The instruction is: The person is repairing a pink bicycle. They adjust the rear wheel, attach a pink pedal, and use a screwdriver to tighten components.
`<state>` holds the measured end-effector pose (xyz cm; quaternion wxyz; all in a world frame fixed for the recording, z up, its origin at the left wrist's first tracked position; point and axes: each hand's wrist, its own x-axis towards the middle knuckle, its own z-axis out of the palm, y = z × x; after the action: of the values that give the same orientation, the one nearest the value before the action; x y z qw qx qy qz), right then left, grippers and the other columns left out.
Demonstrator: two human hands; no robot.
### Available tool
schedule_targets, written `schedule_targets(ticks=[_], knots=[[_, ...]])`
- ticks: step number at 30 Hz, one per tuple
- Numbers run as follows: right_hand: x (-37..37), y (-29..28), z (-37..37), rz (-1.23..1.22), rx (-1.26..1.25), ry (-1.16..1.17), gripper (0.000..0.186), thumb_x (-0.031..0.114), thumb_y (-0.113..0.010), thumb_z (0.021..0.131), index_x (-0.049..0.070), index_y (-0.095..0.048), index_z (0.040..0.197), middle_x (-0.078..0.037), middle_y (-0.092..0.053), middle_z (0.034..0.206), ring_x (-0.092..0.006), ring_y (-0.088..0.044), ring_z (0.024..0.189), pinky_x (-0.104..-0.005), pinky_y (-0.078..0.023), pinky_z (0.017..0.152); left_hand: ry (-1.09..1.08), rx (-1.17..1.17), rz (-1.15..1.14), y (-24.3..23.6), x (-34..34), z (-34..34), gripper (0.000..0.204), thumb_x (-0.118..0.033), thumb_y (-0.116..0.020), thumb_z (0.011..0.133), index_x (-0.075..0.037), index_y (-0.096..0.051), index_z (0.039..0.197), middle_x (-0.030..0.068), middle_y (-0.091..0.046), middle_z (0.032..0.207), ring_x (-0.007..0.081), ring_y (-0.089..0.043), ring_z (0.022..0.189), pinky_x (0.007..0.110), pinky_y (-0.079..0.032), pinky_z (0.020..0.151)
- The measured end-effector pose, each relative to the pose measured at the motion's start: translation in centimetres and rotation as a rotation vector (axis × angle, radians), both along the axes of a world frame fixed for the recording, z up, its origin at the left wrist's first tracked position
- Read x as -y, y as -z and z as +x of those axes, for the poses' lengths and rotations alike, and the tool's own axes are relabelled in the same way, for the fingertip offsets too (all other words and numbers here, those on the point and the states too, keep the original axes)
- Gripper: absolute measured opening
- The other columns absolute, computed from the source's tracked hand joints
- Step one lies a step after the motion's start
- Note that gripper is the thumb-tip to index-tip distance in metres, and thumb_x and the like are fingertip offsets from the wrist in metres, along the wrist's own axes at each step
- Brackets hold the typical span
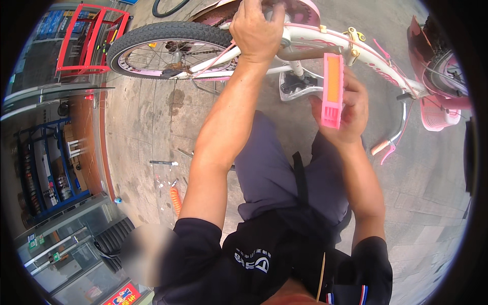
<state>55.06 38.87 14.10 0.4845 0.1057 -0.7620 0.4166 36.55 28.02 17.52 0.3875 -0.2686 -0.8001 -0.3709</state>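
A white and pink bicycle (310, 34) lies on its side across the top of the head view. My left hand (256, 35) grips it near the pink chain guard and chainring (300, 10); the fingertips are partly hidden. My right hand (345, 112) has its fingers closed on a pink pedal (333, 84) with an orange reflector, which hides some of them. The rear wheel (142, 43) is left of my left hand. The white saddle (291, 91) shows below the frame, behind my hands.
A red cart (86, 66) and blue shelving (46, 168) stand at left, with a glass case (61, 254) below. Small tools (162, 162) and an orange coiled hose (175, 201) lie on the pavement. Handlebar (394, 132), pink basket (434, 114) and another wheel (447, 71) are at right.
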Motion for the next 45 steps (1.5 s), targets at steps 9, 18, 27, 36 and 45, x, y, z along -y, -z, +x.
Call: schedule_targets(ticks=[9,18,27,36,45], knots=[[-0.2,0.0,0.4,0.021,0.02,-0.006,0.045,0.004,-0.087,0.073,0.006,-0.052,0.102,-0.017,-0.061,0.113,-0.0405,-0.063,0.119,-0.048,-0.052,0.098,0.129,-0.107,-0.212,-0.4,1.8,2.2,0.031,-0.016,-0.071,0.087,-0.002,-0.071,0.115,0.0194,-0.072,0.113,0.0381,-0.067,0.101,0.046,-0.051,0.09],[0.6,0.8,0.2,-0.042,-0.037,0.022,0.037,0.007,-0.082,0.08,0.006,-0.054,0.105,-0.018,-0.063,0.116,-0.0369,-0.063,0.12,-0.0457,-0.051,0.1,0.261,-0.071,-0.243,1.1,2.8,1.7,0.051,-0.033,-0.074,0.084,-0.005,-0.067,0.126,0.0158,-0.063,0.134,0.0329,-0.056,0.116,0.048,-0.043,0.096],[0.7,0.0,0.9,-0.014,0.042,0.109,0.042,-0.008,-0.078,0.07,0.005,-0.046,0.093,-0.015,-0.06,0.105,-0.0392,-0.067,0.111,-0.0446,-0.054,0.093,0.257,0.022,-0.268,1.4,2.6,2.7,0.054,-0.042,-0.067,0.089,-0.006,-0.065,0.13,0.0167,-0.058,0.14,0.0365,-0.05,0.124,0.051,-0.04,0.1],[0.2,-1.5,0.3,0.052,0.017,0.071,0.043,-0.006,-0.082,0.068,0.004,-0.049,0.093,-0.017,-0.062,0.105,-0.0396,-0.067,0.11,-0.0446,-0.055,0.092,0.291,0.15,-0.313,1.7,2.7,2.2,0.055,-0.045,-0.058,0.096,-0.011,-0.059,0.139,0.0185,-0.048,0.152,0.0403,-0.048,0.128,0.053,-0.039,0.104],[-0.1,-0.3,1.3,-0.005,0.084,0.062,0.048,-0.002,-0.086,0.066,0.005,-0.048,0.094,-0.016,-0.062,0.109,-0.0421,-0.065,0.116,-0.0459,-0.054,0.094,0.32,0.177,-0.313,1.2,2.4,2.5,0.055,-0.039,-0.066,0.091,-0.01,-0.061,0.137,0.0153,-0.049,0.153,0.0398,-0.05,0.125,0.052,-0.04,0.104]])
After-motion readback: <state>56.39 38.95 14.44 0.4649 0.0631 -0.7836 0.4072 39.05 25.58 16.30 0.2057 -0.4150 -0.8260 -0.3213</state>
